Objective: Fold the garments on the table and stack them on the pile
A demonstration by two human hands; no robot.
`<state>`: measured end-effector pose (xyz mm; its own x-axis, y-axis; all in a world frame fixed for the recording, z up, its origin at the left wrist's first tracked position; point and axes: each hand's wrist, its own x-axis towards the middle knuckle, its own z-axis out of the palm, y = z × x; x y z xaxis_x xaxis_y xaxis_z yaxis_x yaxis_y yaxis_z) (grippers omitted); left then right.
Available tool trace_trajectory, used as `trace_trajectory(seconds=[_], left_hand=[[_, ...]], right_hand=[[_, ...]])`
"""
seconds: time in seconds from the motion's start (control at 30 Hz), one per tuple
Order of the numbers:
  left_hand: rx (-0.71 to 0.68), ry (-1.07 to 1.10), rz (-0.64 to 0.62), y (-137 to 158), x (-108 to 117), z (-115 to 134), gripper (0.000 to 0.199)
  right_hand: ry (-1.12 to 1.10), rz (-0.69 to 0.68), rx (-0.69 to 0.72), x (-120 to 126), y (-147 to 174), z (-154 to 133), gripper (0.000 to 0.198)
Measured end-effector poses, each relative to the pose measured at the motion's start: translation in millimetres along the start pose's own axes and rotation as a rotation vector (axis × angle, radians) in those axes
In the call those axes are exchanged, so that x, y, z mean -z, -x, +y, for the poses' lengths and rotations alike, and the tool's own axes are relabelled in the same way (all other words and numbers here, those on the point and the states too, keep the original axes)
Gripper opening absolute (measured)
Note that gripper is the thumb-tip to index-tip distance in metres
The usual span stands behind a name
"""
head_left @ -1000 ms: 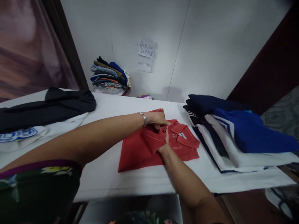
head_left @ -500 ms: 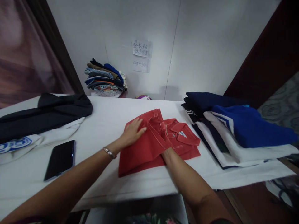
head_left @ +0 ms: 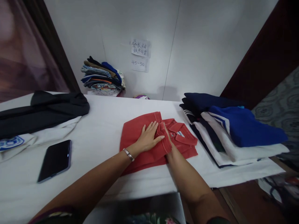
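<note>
A red shirt [head_left: 132, 133] with pale stitching lies folded on the white-covered table. Its collar [head_left: 190, 137] and inside label point to the right, and the hem end is folded over towards them. My left hand [head_left: 148, 138] rests flat on top of the folded part, fingers stretched out and thumb apart. My right hand [head_left: 170, 144] is tucked under the hem edge, just beside the collar. Cloth covers its fingers, so their pose and any grip are hidden.
Folded garments, a blue one [head_left: 254, 129] on top, are stacked at the right. A phone [head_left: 55, 161] and a dark garment [head_left: 53, 109] over a white one are at the left. A clothes pile [head_left: 102, 76] stands behind the table, near paper signs [head_left: 140, 48] on the wall.
My left hand has slid right across the shirt to the hem and pressed down flat. The raised hem opening now lies flatter over my right hand, which stays underneath.
</note>
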<state>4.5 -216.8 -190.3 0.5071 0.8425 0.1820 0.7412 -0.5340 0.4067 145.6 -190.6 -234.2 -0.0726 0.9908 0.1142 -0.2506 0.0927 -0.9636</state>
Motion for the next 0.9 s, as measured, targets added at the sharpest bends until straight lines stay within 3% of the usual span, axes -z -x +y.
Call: trace_trajectory(seconds=[0.2, 0.43, 0.57, 0.7, 0.8, 0.9], left_hand=[[-0.046, -0.091, 0.112, 27, -1, -10, 0.068], [-0.097, -0.222, 0.053, 51, -28, -10, 0.074], [-0.163, -0.146, -0.01, 52, -30, -5, 0.071], [-0.214, 0.015, -0.004, 53, -11, -10, 0.051], [-0.092, 0.092, 0.17, 51, 9, -29, 0.045], [0.149, 0.179, 0.322, 48, 23, -63, 0.047]], right_hand=[[-0.06, -0.045, -0.129, 3, 3, -21, 0.071], [-0.148, -0.161, -0.295, 5, 13, -30, 0.058], [-0.124, -0.124, -0.306, 12, 11, -22, 0.049], [-0.081, -0.066, -0.298, 16, 8, -15, 0.048], [-0.074, -0.038, -0.307, 16, 7, -14, 0.046], [-0.083, -0.008, -0.307, 14, 7, -13, 0.046]])
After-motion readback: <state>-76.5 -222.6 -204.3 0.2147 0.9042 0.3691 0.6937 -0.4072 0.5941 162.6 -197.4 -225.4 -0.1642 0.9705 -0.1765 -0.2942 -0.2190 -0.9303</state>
